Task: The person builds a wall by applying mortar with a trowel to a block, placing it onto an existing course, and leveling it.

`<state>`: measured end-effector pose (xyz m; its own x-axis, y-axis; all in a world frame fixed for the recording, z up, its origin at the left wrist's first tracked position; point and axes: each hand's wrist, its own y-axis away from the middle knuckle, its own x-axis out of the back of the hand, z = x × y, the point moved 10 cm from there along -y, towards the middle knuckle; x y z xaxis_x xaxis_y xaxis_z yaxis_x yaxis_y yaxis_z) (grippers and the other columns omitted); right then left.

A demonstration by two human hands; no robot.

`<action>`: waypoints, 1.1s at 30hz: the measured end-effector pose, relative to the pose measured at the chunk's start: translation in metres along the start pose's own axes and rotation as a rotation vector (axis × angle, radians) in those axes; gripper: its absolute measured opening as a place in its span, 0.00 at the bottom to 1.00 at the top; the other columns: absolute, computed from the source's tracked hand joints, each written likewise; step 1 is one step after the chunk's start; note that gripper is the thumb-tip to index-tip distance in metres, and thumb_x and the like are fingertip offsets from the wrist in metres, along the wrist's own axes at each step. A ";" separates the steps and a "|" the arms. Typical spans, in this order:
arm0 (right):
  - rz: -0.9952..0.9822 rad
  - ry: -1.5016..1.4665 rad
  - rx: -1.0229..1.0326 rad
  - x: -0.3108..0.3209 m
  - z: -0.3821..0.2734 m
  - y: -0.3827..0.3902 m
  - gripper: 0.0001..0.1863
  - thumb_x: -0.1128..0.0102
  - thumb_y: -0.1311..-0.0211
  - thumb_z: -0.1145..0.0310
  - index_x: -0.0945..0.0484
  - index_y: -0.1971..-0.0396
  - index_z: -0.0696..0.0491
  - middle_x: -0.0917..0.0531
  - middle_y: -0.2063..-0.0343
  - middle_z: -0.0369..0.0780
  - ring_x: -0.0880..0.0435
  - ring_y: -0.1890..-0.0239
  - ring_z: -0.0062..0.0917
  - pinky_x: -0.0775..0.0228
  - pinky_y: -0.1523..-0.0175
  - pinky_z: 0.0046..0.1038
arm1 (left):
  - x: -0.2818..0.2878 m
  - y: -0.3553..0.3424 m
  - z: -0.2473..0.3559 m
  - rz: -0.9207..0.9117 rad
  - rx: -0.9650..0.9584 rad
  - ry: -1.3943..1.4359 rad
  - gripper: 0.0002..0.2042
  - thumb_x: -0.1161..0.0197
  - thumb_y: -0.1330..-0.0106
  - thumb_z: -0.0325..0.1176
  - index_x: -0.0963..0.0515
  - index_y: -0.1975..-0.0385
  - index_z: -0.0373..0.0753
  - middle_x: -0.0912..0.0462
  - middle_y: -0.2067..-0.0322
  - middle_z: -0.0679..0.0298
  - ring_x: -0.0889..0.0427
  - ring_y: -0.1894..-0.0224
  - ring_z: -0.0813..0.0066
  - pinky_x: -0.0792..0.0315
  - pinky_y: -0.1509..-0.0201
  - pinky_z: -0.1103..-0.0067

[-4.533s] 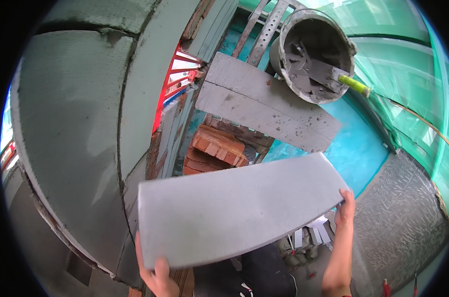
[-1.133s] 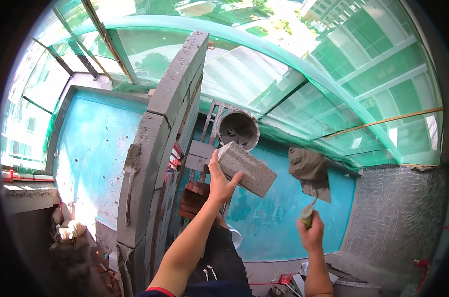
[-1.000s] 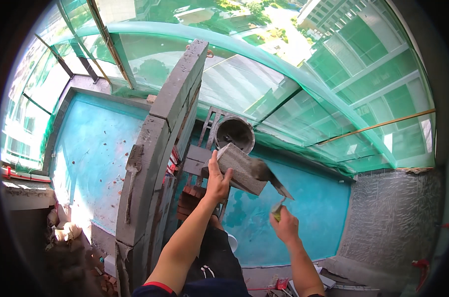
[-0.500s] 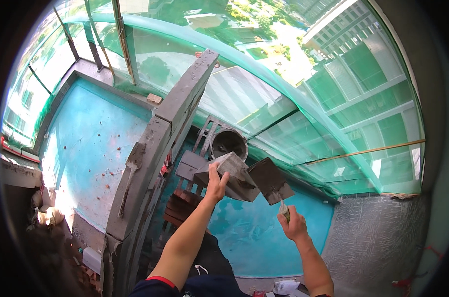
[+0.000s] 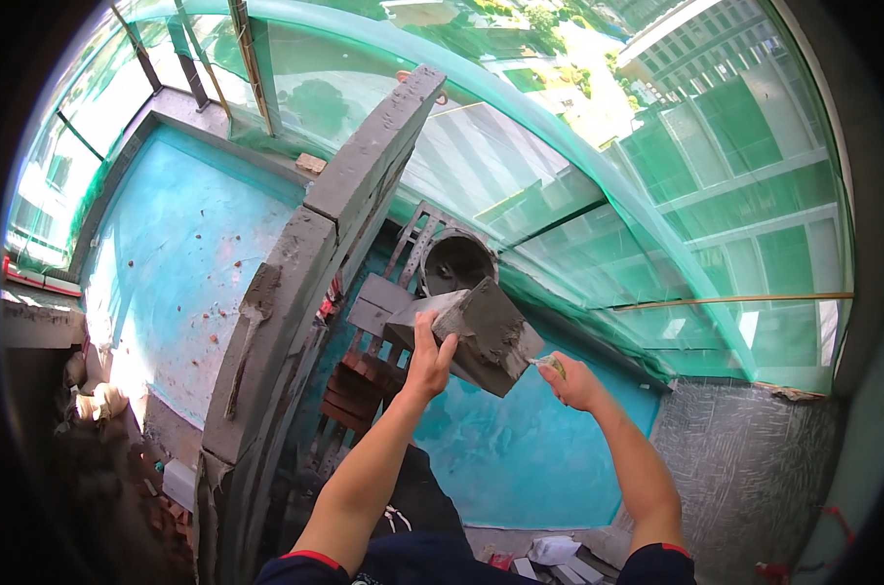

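Note:
My left hand grips the near left end of a grey block held up in the middle of the view. My right hand is closed on the handle of a trowel, whose square, mortar-smeared blade lies across the block's right part, hiding some of it. Just behind the block a mortar bucket sits on a perforated metal platform, with a grey slab beside it. A stack of red bricks is below and left of the block, partly in shadow.
A narrow grey block wall rises left of my arms, dividing two turquoise-coated floors. Green netting runs along the outer edge, high above buildings and trees. At right is a rough grey surface; offcuts lie at the bottom.
The long slab held by both hands earlier is gone from my grip. The mortar-loaded trowel has swung left from beside the smaller block onto it. My left hand keeps holding that block.

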<state>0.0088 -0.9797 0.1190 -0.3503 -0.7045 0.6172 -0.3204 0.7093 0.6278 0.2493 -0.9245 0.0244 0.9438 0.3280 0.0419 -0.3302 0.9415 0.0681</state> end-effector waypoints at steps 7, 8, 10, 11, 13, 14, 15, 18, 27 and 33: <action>-0.041 -0.084 -0.039 0.003 -0.002 -0.025 0.24 0.50 0.38 0.44 0.31 0.70 0.53 0.26 0.84 0.39 0.27 0.84 0.26 0.36 0.76 0.29 | 0.005 0.000 0.003 -0.028 0.013 -0.030 0.27 0.49 0.34 0.38 0.48 0.38 0.34 0.47 0.37 0.45 0.55 0.31 0.45 0.55 0.30 0.65; -0.041 -0.084 -0.040 0.001 0.002 -0.029 0.24 0.50 0.38 0.44 0.31 0.70 0.53 0.26 0.84 0.39 0.27 0.84 0.26 0.36 0.76 0.29 | 0.005 0.001 0.004 -0.029 0.013 -0.029 0.27 0.49 0.34 0.38 0.48 0.38 0.34 0.47 0.37 0.45 0.55 0.31 0.45 0.55 0.30 0.65; 0.216 0.157 0.201 0.025 -0.017 -0.032 0.23 0.49 0.37 0.45 0.31 0.70 0.53 0.26 0.84 0.38 0.27 0.83 0.23 0.36 0.76 0.28 | 0.002 0.001 0.004 -0.036 0.037 0.004 0.27 0.49 0.34 0.37 0.48 0.38 0.34 0.47 0.37 0.45 0.55 0.31 0.45 0.55 0.30 0.65; 0.223 0.159 0.198 0.024 -0.013 -0.033 0.23 0.49 0.37 0.45 0.31 0.70 0.53 0.26 0.84 0.38 0.27 0.83 0.23 0.36 0.76 0.28 | -0.001 0.001 0.005 -0.040 0.032 0.009 0.27 0.49 0.34 0.37 0.48 0.38 0.34 0.47 0.37 0.45 0.55 0.31 0.45 0.55 0.30 0.65; 0.422 0.229 0.228 0.037 -0.020 -0.023 0.22 0.49 0.37 0.46 0.31 0.70 0.52 0.26 0.84 0.37 0.26 0.83 0.20 0.36 0.77 0.26 | -0.003 0.001 0.004 -0.035 0.022 0.011 0.27 0.49 0.34 0.37 0.48 0.38 0.34 0.47 0.37 0.46 0.56 0.30 0.45 0.55 0.30 0.65; 0.432 0.234 0.226 0.041 -0.020 -0.016 0.22 0.49 0.37 0.46 0.31 0.70 0.52 0.26 0.84 0.37 0.26 0.83 0.20 0.36 0.77 0.26 | -0.004 0.000 0.003 -0.039 0.014 0.017 0.27 0.49 0.34 0.37 0.48 0.38 0.34 0.47 0.37 0.46 0.56 0.30 0.45 0.55 0.30 0.65; 0.320 -0.016 0.106 0.037 -0.010 -0.011 0.22 0.50 0.36 0.46 0.31 0.70 0.53 0.26 0.84 0.36 0.26 0.84 0.20 0.37 0.78 0.26 | 0.001 0.001 0.002 -0.031 0.011 0.005 0.27 0.49 0.34 0.37 0.48 0.38 0.34 0.47 0.37 0.46 0.56 0.30 0.45 0.55 0.30 0.65; 0.123 -0.374 -0.078 0.024 0.008 0.025 0.21 0.52 0.34 0.47 0.32 0.71 0.53 0.28 0.86 0.34 0.29 0.87 0.18 0.39 0.82 0.22 | 0.012 0.006 -0.002 -0.032 0.022 -0.007 0.27 0.49 0.34 0.37 0.48 0.38 0.35 0.47 0.38 0.46 0.55 0.31 0.45 0.54 0.31 0.65; -0.160 -0.583 -0.348 -0.030 0.061 0.020 0.21 0.54 0.34 0.47 0.32 0.72 0.52 0.30 0.86 0.34 0.33 0.90 0.17 0.40 0.84 0.22 | 0.007 0.003 0.001 -0.077 0.032 -0.018 0.27 0.49 0.33 0.39 0.47 0.39 0.34 0.47 0.37 0.41 0.52 0.31 0.45 0.54 0.31 0.67; 0.218 -0.517 -0.220 0.007 0.062 0.002 0.24 0.51 0.36 0.44 0.32 0.73 0.53 0.29 0.86 0.34 0.32 0.89 0.17 0.39 0.83 0.22 | 0.003 0.000 -0.007 -0.133 0.072 0.050 0.29 0.48 0.34 0.42 0.47 0.38 0.34 0.45 0.39 0.43 0.45 0.35 0.49 0.50 0.32 0.68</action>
<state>-0.0487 -0.9818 0.0951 -0.7874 -0.4026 0.4668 -0.0230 0.7759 0.6304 0.2520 -0.9235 0.0170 0.9784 0.2058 -0.0222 -0.2007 0.9695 0.1409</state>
